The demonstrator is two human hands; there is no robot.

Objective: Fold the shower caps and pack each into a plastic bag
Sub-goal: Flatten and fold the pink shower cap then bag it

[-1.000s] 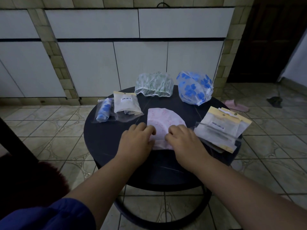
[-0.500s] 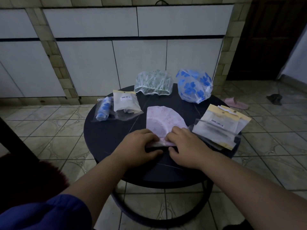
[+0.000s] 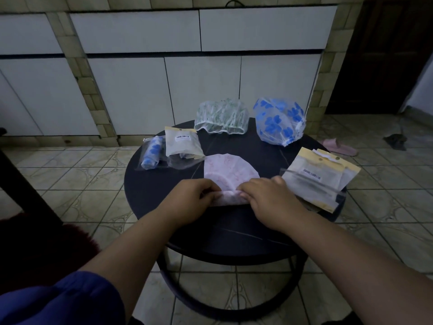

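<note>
Pink shower cap [image 3: 228, 171] on round table [image 3: 150, 191]; left hand [image 3: 192, 198] and right hand [image 3: 269, 195] pinch its rolled near edge. Empty bags [image 3: 321, 178] just right of cap; packed bags [image 3: 173, 148] to its far left.

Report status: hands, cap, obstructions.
Left hand and right hand grip pink cap, near edge rolled. Nothing blocking. Empty bags beside right hand.

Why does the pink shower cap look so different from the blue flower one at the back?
The pink shower cap lies flat on the round table; the blue-flowered shower cap stands puffed up like a dome. The left hand and right hand grip the pink one's near edge, rolled over; nothing touches the blue-flowered one. Pink is pale, blue boldly patterned. Both sit unbagged on the table.
</note>
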